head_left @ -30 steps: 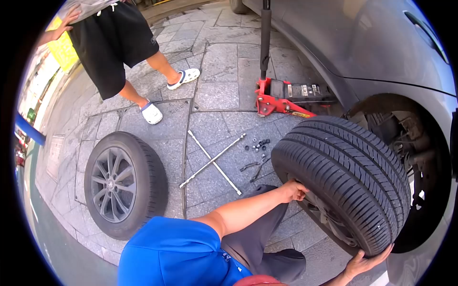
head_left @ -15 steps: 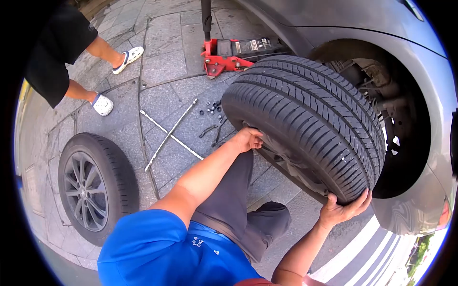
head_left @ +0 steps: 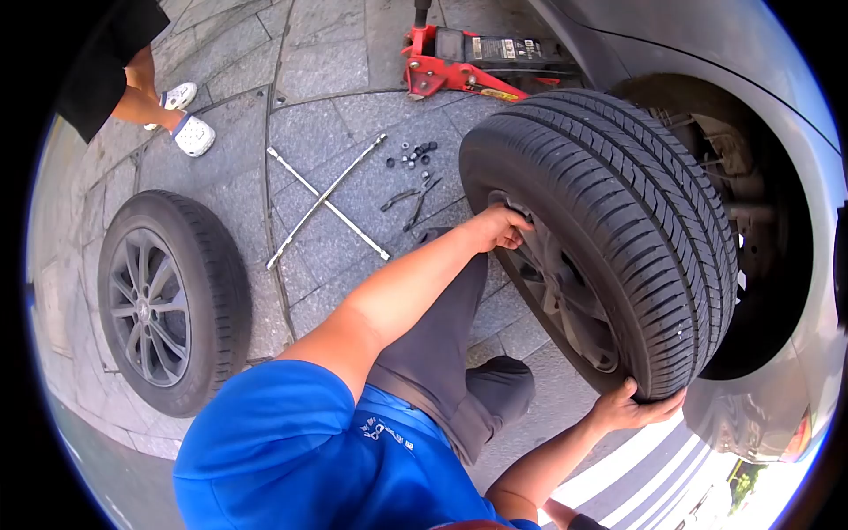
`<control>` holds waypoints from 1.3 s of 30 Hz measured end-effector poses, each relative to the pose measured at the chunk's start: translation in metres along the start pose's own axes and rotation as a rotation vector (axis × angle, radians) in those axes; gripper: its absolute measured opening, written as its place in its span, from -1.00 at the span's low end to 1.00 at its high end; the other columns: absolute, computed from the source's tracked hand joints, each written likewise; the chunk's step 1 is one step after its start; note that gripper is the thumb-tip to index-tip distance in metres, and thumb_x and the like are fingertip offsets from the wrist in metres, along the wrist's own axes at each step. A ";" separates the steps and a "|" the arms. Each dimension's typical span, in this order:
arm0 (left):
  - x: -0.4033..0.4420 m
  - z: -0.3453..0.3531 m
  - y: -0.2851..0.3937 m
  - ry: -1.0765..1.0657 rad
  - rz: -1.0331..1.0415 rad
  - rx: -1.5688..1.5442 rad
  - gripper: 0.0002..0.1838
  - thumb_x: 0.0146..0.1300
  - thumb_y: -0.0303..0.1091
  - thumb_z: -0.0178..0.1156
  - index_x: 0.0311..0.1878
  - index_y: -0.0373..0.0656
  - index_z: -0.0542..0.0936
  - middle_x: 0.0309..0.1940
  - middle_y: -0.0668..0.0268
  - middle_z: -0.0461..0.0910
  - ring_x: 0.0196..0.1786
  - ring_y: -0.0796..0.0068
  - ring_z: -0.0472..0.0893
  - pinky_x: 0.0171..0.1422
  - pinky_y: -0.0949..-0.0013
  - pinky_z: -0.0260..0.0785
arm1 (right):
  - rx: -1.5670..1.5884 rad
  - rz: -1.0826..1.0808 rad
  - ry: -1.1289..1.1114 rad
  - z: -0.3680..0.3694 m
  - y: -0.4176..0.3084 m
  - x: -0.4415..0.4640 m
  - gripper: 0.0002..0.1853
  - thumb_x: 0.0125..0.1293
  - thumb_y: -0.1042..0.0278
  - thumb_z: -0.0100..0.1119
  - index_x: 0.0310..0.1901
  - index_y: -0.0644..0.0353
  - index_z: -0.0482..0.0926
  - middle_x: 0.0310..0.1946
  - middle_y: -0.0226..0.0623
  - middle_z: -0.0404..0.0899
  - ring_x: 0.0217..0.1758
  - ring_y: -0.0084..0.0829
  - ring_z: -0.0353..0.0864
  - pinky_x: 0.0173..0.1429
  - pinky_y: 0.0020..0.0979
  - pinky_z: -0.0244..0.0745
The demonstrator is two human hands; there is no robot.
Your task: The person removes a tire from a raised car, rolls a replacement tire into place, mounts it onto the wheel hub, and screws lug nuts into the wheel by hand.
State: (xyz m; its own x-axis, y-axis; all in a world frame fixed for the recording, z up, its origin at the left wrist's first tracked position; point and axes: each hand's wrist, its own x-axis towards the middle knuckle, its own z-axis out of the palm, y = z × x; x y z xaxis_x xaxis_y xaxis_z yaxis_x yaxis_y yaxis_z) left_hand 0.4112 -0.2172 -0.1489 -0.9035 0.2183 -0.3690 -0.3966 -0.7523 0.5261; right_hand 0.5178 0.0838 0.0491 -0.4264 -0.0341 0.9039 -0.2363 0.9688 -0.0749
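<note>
A car wheel [head_left: 618,238] with a black treaded tyre is held up in front of the open wheel arch of a grey car. My left hand [head_left: 501,228] has its fingers curled around the rim's edge, at the upper left of the wheel's face. Under the lower end of the tyre is my right hand [head_left: 638,406], thumb on the sidewall side and fingers against the tread. Brake and hub parts [head_left: 751,212] show partly behind the tyre; the rest of the hub is hidden.
A second wheel [head_left: 159,305] stands on the paving at left. A cross-shaped lug wrench [head_left: 325,201], several lug nuts [head_left: 411,157] and pliers-like tools [head_left: 413,203] lie between the wheels. A red floor jack [head_left: 442,71] sits by the car. Another person's shoes [head_left: 193,134] are at upper left.
The view has shifted. The wheel has turned slightly, showing more of its spoked face, with both hands still on it. The other person's feet have come closer together.
</note>
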 end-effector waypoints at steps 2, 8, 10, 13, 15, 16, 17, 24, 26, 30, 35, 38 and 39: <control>-0.004 0.006 0.002 0.014 -0.006 0.023 -0.76 0.14 -0.51 0.22 -0.09 -0.24 0.54 -0.38 0.28 0.59 -0.48 0.34 0.61 -0.31 0.27 0.50 | -0.020 0.004 -0.001 -0.004 0.003 -0.005 0.12 0.13 -0.64 -0.09 0.35 0.37 0.25 0.28 0.14 0.24 0.34 0.08 0.26 0.32 0.12 0.19; 0.008 0.020 -0.012 0.009 0.005 0.116 -0.75 0.03 -0.43 0.37 -0.20 -0.23 0.60 -0.49 0.34 0.57 -0.52 0.49 0.57 -0.42 0.41 0.43 | -0.065 0.062 0.026 -0.014 0.022 -0.021 0.13 0.15 -0.66 -0.18 0.37 0.39 0.19 0.30 0.20 0.21 0.36 0.15 0.22 0.37 0.15 0.12; 0.004 0.030 -0.013 -0.018 0.013 0.137 -0.75 0.03 -0.43 0.37 -0.20 -0.23 0.60 -0.48 0.34 0.58 -0.53 0.51 0.57 -0.42 0.42 0.42 | -0.072 0.091 0.042 -0.017 0.033 -0.028 0.14 0.15 -0.66 -0.18 0.37 0.38 0.18 0.30 0.20 0.20 0.37 0.14 0.22 0.38 0.15 0.11; 0.002 0.044 -0.016 -0.030 -0.006 0.189 -0.69 0.06 -0.52 0.31 -0.08 -0.26 0.54 -0.37 0.31 0.59 -0.49 0.47 0.56 -0.37 0.40 0.46 | -0.087 0.156 0.048 -0.023 0.052 -0.041 0.17 0.12 -0.68 -0.18 0.39 0.38 0.15 0.31 0.20 0.20 0.38 0.14 0.20 0.40 0.14 0.08; 0.005 0.049 -0.026 -0.048 0.004 0.216 -0.70 0.06 -0.51 0.32 -0.10 -0.28 0.57 -0.38 0.30 0.60 -0.50 0.48 0.57 -0.38 0.41 0.46 | -0.016 0.197 0.056 -0.028 0.065 -0.050 0.17 0.13 -0.68 -0.18 0.40 0.37 0.13 0.33 0.19 0.18 0.39 0.13 0.19 0.42 0.11 0.07; 0.006 0.053 -0.031 -0.039 0.009 0.222 -0.72 0.06 -0.50 0.33 -0.12 -0.29 0.59 -0.40 0.27 0.61 -0.50 0.48 0.57 -0.39 0.42 0.45 | -0.034 0.203 0.072 -0.032 0.072 -0.055 0.17 0.13 -0.68 -0.18 0.40 0.37 0.13 0.33 0.19 0.18 0.39 0.13 0.19 0.42 0.11 0.07; 0.007 0.059 -0.036 -0.060 0.003 0.232 -0.72 0.06 -0.50 0.33 -0.12 -0.29 0.59 -0.40 0.27 0.61 -0.50 0.48 0.57 -0.39 0.42 0.45 | -0.053 0.212 0.054 -0.035 0.080 -0.059 0.16 0.15 -0.67 -0.20 0.40 0.38 0.11 0.34 0.19 0.17 0.41 0.12 0.17 0.43 0.10 0.06; -0.010 0.113 -0.052 -0.050 0.122 0.316 -0.77 0.00 -0.52 0.34 -0.23 -0.34 0.63 -0.49 0.28 0.59 -0.55 0.54 0.52 -0.44 0.47 0.39 | -0.103 0.148 0.100 -0.070 0.008 -0.017 -0.10 0.37 -0.39 -0.18 0.41 0.32 0.13 0.41 0.13 0.11 0.48 0.06 0.12 0.50 0.03 0.05; -0.003 0.125 -0.068 -0.053 0.163 0.434 -0.74 -0.02 -0.51 0.34 -0.20 -0.34 0.64 -0.44 0.28 0.63 -0.54 0.55 0.52 -0.46 0.46 0.38 | -0.078 0.118 0.096 -0.062 -0.031 0.009 -0.16 0.40 -0.30 -0.08 0.41 0.31 0.14 0.41 0.11 0.11 0.47 0.05 0.14 0.49 0.02 0.06; 0.001 0.154 -0.095 -0.122 0.443 0.650 -0.56 -0.10 -0.50 0.36 -0.03 -0.28 0.64 -0.10 0.17 0.70 -0.05 0.29 0.66 0.06 0.32 0.47 | 0.081 -0.076 0.101 -0.044 -0.068 0.054 -0.38 0.41 0.02 0.12 0.31 0.32 0.33 0.39 0.09 0.17 0.45 0.01 0.20 0.47 0.00 0.08; -0.010 0.194 -0.113 -0.220 0.252 0.830 -0.41 -0.08 -0.44 0.36 0.12 -0.30 0.52 0.01 -0.03 0.63 0.14 0.08 0.58 0.24 0.24 0.40 | -0.718 -0.154 -0.159 -0.001 -0.034 0.058 -0.45 0.39 -0.20 -0.02 0.19 0.03 0.55 0.24 -0.23 0.47 0.31 -0.17 0.41 0.34 -0.07 0.17; -0.010 0.219 -0.138 -0.187 0.220 0.998 -0.41 -0.08 -0.36 0.35 0.09 -0.35 0.50 -0.05 -0.09 0.62 0.10 -0.01 0.59 0.19 0.16 0.43 | -0.705 -0.099 -0.043 -0.016 0.020 0.052 -0.46 0.41 -0.24 -0.07 0.12 0.01 0.61 0.13 -0.30 0.57 0.18 -0.20 0.52 0.19 -0.12 0.31; -0.020 0.229 -0.137 -0.167 0.224 1.017 -0.40 -0.08 -0.34 0.34 0.09 -0.37 0.49 -0.07 -0.10 0.62 0.08 -0.03 0.59 0.17 0.14 0.44 | -0.732 -0.085 -0.023 -0.023 0.036 0.049 -0.46 0.42 -0.24 -0.09 0.10 0.00 0.62 0.10 -0.32 0.59 0.14 -0.21 0.56 0.15 -0.13 0.35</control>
State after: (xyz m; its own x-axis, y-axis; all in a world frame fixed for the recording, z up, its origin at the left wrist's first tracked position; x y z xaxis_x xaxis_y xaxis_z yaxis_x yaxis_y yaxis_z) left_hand 0.4465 0.0236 -0.0375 -0.9532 0.2799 -0.1139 -0.0974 0.0722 0.9926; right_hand 0.5081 0.1227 0.1004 -0.4523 -0.1136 0.8846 0.3704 0.8783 0.3022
